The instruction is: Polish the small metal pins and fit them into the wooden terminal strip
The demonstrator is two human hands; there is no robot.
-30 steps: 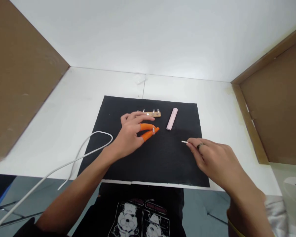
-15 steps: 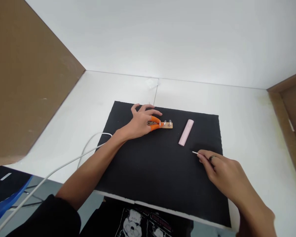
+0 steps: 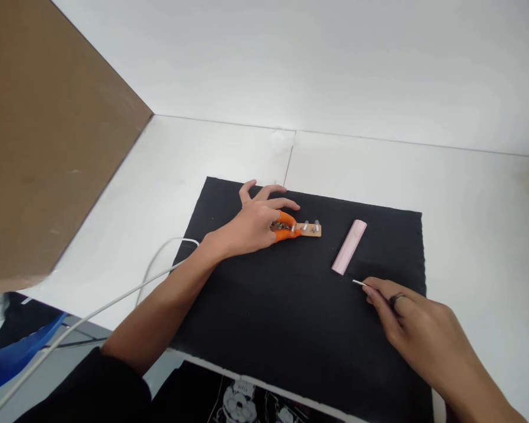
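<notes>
Pale wooden strip (image 3: 311, 232), narrow and bearing two short clear tubes (image 3: 316, 226), lies on the black mat (image 3: 291, 317) left of a pink bar (image 3: 350, 247), the left hand (image 3: 255, 223) pinching a third tube (image 3: 293, 228) there between orange-sheathed fingertips, the right hand (image 3: 423, 329) pinching a thin white stick (image 3: 358, 282)

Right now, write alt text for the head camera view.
Left hand, two fingers covered in orange, pinches a clear tube at a tan strip; right hand holds a white stick. A pink bar lies between them on a black mat.
</notes>
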